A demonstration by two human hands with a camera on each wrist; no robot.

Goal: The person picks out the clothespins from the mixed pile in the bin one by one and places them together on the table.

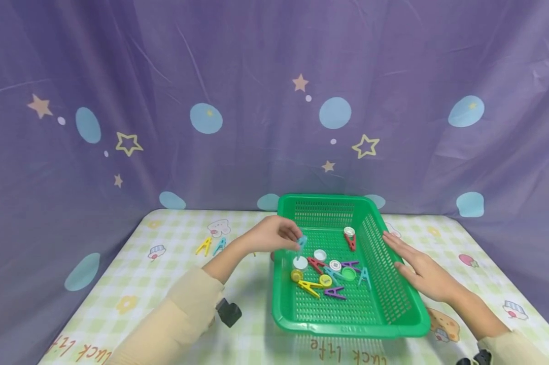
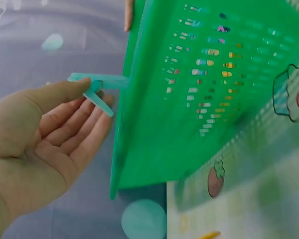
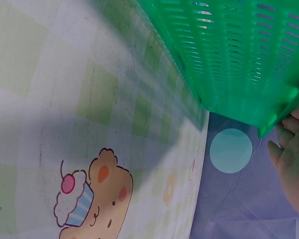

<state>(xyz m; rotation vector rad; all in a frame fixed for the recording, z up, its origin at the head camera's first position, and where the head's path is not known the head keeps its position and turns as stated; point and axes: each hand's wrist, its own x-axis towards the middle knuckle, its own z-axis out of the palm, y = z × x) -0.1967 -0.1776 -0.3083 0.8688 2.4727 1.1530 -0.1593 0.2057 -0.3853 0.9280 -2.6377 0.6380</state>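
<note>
My left hand (image 1: pixel 276 234) pinches a light-blue clothespin (image 2: pixel 99 82) between thumb and fingers, over the left rim of a green plastic basket (image 1: pixel 347 330). In the left wrist view the clothespin's legs spread apart, and one leg's end meets the basket rim. The fingers of my right hand (image 1: pixel 422 271) lie almost straight along the right rim. Inside the basket are red (image 1: pixel 351 242), yellow (image 1: pixel 310 288), purple (image 1: pixel 335 292) and blue clothespins (image 1: pixel 365 277), mixed with white (image 1: pixel 320 255), yellow (image 1: pixel 326 280) and green bottle caps (image 1: pixel 348 274).
On the checked tablecloth (image 1: pixel 165 284), left of the basket, lie a yellow clothespin (image 1: pixel 204 246) and a blue clothespin (image 1: pixel 219 246). Another small yellow piece shows partly behind the left forearm. A purple patterned curtain (image 1: pixel 256 167) hangs behind the table.
</note>
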